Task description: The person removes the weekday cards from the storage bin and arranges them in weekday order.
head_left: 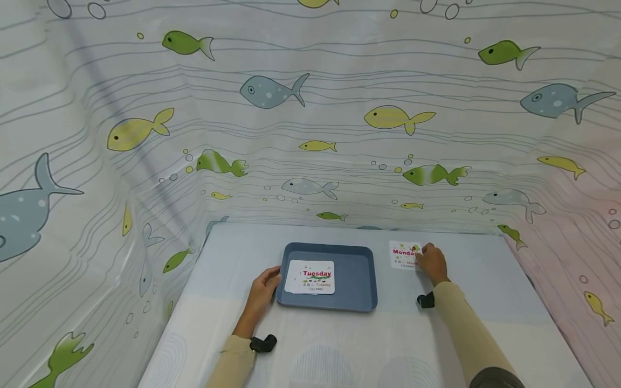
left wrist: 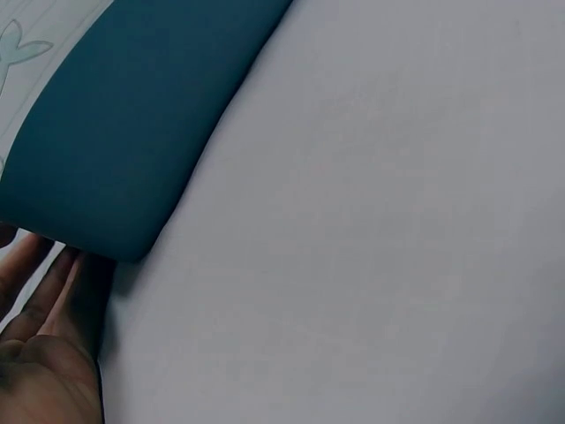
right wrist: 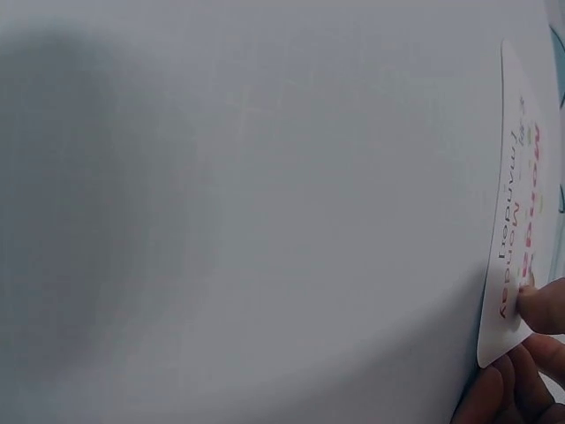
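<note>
My right hand point(head_left: 433, 263) pinches the right edge of a white "Monday" card point(head_left: 402, 255), to the right of the tray. In the right wrist view, the thumb lies on the printed face of the card point(right wrist: 510, 238) and the fingers are under its edge. A blue-grey tray point(head_left: 353, 280) lies in the middle of the table, with a "Tuesday" card point(head_left: 317, 276) on its left half; another white card edge shows beneath that one. My left hand point(head_left: 262, 293) touches the tray's left side, fingers fairly straight. The left wrist view shows these fingers against the tray wall point(left wrist: 132, 124).
The table point(head_left: 330, 337) has a pale cover with faint arch patterns. A fish-printed curtain point(head_left: 339, 161) stands behind it and on both sides. Black straps with small devices point(head_left: 264, 343) are on both wrists.
</note>
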